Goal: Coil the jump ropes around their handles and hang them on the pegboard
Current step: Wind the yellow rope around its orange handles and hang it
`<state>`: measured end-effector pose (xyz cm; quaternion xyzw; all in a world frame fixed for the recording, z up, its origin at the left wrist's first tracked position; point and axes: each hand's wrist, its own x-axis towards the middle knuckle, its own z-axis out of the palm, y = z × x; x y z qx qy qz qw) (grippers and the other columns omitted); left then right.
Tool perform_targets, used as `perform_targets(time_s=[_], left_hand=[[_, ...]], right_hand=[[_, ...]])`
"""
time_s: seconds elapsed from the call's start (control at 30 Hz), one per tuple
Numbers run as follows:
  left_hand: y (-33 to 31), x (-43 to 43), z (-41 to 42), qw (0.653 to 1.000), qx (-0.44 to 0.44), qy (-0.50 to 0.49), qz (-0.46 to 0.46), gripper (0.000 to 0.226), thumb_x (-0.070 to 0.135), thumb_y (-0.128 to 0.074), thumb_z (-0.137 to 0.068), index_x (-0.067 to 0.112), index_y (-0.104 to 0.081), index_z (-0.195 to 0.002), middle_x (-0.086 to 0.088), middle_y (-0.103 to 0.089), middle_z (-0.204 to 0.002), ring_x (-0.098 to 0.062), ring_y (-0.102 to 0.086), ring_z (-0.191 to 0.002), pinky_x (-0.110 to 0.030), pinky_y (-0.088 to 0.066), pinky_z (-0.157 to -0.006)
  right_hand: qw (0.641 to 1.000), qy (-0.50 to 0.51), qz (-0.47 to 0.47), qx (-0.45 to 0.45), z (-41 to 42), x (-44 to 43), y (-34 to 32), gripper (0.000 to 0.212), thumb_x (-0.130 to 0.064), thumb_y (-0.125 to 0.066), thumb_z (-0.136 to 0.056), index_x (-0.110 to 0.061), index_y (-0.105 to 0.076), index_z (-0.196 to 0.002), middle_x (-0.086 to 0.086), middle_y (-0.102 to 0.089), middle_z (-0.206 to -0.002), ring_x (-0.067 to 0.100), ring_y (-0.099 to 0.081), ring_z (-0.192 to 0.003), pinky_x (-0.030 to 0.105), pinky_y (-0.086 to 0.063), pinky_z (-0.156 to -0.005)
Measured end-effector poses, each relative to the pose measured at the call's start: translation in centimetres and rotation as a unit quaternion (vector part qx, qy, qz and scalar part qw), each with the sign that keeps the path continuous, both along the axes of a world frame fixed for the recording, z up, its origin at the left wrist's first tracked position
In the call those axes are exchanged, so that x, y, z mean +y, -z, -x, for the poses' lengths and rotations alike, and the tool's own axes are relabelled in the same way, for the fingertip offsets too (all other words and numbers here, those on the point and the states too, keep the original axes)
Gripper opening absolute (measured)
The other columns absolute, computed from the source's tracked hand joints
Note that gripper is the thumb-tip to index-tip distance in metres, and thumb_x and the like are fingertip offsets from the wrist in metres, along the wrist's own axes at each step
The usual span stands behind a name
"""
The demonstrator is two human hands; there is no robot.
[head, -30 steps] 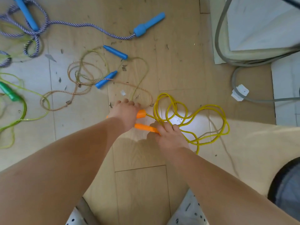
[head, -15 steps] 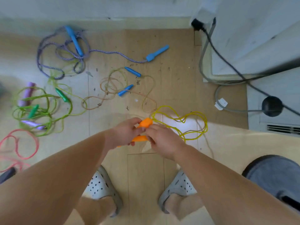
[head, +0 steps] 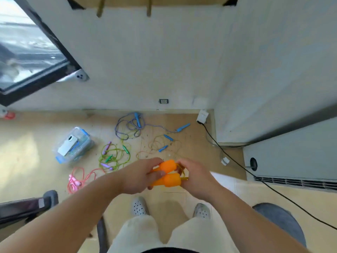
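Seen from above, a standing person holds two orange handles (head: 168, 175) side by side in front of the body. The left hand (head: 140, 177) is wrapped round their narrow ends, seemingly to keep them bundled as one core for winding. The right hand (head: 196, 177) meets their wide ends with fingers curled about the thin yellow rope (head: 182, 172), probably to lay a first turn. Other jump ropes, a braided purple rope (head: 127, 126), tan rope (head: 160, 143), green rope (head: 114, 158) and pink rope (head: 80, 178), lie loose on the wooden floor (head: 36, 143), not yet coiled.
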<state>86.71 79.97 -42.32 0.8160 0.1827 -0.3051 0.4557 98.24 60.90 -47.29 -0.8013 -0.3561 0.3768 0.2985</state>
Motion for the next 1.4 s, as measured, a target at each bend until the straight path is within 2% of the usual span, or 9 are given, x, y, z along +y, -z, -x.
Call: perform_targets(time_s=[0.17, 0.33, 0.53, 0.73, 0.83, 1.0, 1.23, 1.3, 1.4], left_hand=[[-8.8, -2.2, 0.7, 0.996, -0.025, -0.065, 0.058, 0.019, 0.044, -0.049, -0.104, 0.027, -0.055, -0.110, -0.006, -0.063, -0.072, -0.021, -0.051, -0.054, -0.038, -0.046, -0.058], [-14.8, -6.1, 2.5, 0.983, -0.093, -0.102, 0.121, 0.020, 0.042, -0.052, -0.102, 0.021, -0.053, -0.103, -0.002, -0.061, -0.067, -0.022, -0.051, -0.052, -0.032, -0.045, -0.054], [-18.1, -8.1, 4.7, 0.950, -0.191, -0.179, 0.171, 0.045, 0.051, -0.073, -0.084, 0.025, -0.061, -0.120, -0.027, -0.064, -0.081, -0.031, -0.064, -0.061, -0.035, -0.055, -0.055], [-18.7, -7.9, 7.3, 0.944, -0.292, -0.151, -0.021, 0.083, 0.033, -0.095, -0.062, 0.040, -0.051, -0.131, 0.016, -0.066, -0.113, -0.005, -0.063, -0.110, -0.029, -0.055, -0.090], [-18.5, -5.6, 8.7, 0.940, -0.294, -0.173, 0.032, 0.070, 0.027, -0.075, -0.068, 0.034, -0.051, -0.134, 0.025, -0.066, -0.106, 0.002, -0.063, -0.103, -0.016, -0.050, -0.082], [-13.7, 1.8, 13.2, 0.945, -0.240, -0.189, 0.117, 0.036, 0.026, -0.055, -0.093, 0.022, -0.071, -0.125, -0.006, -0.074, -0.117, -0.034, -0.067, -0.117, -0.057, -0.048, -0.105], [-17.5, 3.0, 13.7, 0.844, -0.212, -0.284, 0.402, 0.060, 0.042, -0.048, -0.093, 0.010, -0.055, -0.144, -0.022, -0.057, -0.143, -0.041, -0.055, -0.128, -0.048, -0.049, -0.098], [-17.6, 5.2, 14.3, 0.865, -0.179, -0.224, 0.411, 0.087, 0.072, -0.054, -0.085, 0.012, -0.049, -0.149, -0.023, -0.049, -0.149, -0.043, -0.049, -0.134, -0.055, -0.043, -0.107], [-18.6, 5.4, 14.4, 0.955, -0.197, -0.051, 0.217, 0.096, 0.077, -0.072, -0.068, 0.031, -0.047, -0.148, -0.005, -0.056, -0.146, -0.030, -0.054, -0.131, -0.056, -0.041, -0.112]], right_hand=[[0.992, -0.063, 0.003, 0.105, -3.9, -2.0, -11.4, 0.013, -0.019, -0.079, -0.081, -0.025, -0.067, -0.079, -0.001, -0.058, -0.074, 0.008, -0.058, -0.062, 0.032, -0.054, -0.062], [0.954, -0.213, -0.054, 0.204, -6.6, -5.3, -19.8, 0.011, -0.027, -0.080, -0.081, -0.026, -0.070, -0.087, 0.011, -0.059, -0.076, 0.013, -0.056, -0.071, 0.024, -0.046, -0.066], [0.968, -0.161, -0.168, 0.093, -3.4, -5.2, -23.6, 0.027, -0.041, -0.059, -0.092, -0.024, -0.059, -0.071, -0.011, -0.043, -0.062, 0.006, -0.044, -0.059, 0.023, -0.041, -0.057], [0.971, -0.093, -0.217, -0.045, 1.5, -2.3, -24.9, 0.044, -0.046, -0.051, -0.098, -0.007, -0.060, -0.079, 0.001, -0.049, -0.063, 0.014, -0.046, -0.059, 0.028, -0.037, -0.056], [0.972, -0.060, -0.207, -0.095, 3.6, -0.7, -25.2, 0.039, -0.040, -0.054, -0.101, -0.011, -0.056, -0.075, -0.007, -0.043, -0.062, 0.007, -0.042, -0.059, 0.026, -0.034, -0.057], [0.965, -0.059, -0.186, -0.173, 5.0, 1.2, -25.2, 0.039, -0.039, -0.054, -0.101, -0.017, -0.046, -0.070, -0.008, -0.037, -0.058, 0.008, -0.037, -0.056, 0.031, -0.031, -0.055], [0.972, -0.124, -0.137, -0.144, 6.2, 3.2, -26.5, 0.036, -0.038, -0.052, -0.102, -0.017, -0.048, -0.073, -0.009, -0.041, -0.063, 0.006, -0.039, -0.059, 0.029, -0.034, -0.058], [0.971, -0.152, -0.115, -0.146, 6.7, 3.9, -26.6, 0.036, -0.038, -0.052, -0.102, -0.014, -0.051, -0.076, -0.008, -0.043, -0.064, 0.006, -0.040, -0.061, 0.027, -0.034, -0.059], [0.970, -0.133, -0.116, -0.167, 8.0, 5.5, -26.3, 0.036, -0.040, -0.050, -0.102, -0.016, -0.050, -0.076, -0.007, -0.044, -0.064, 0.009, -0.041, -0.060, 0.031, -0.035, -0.059]])
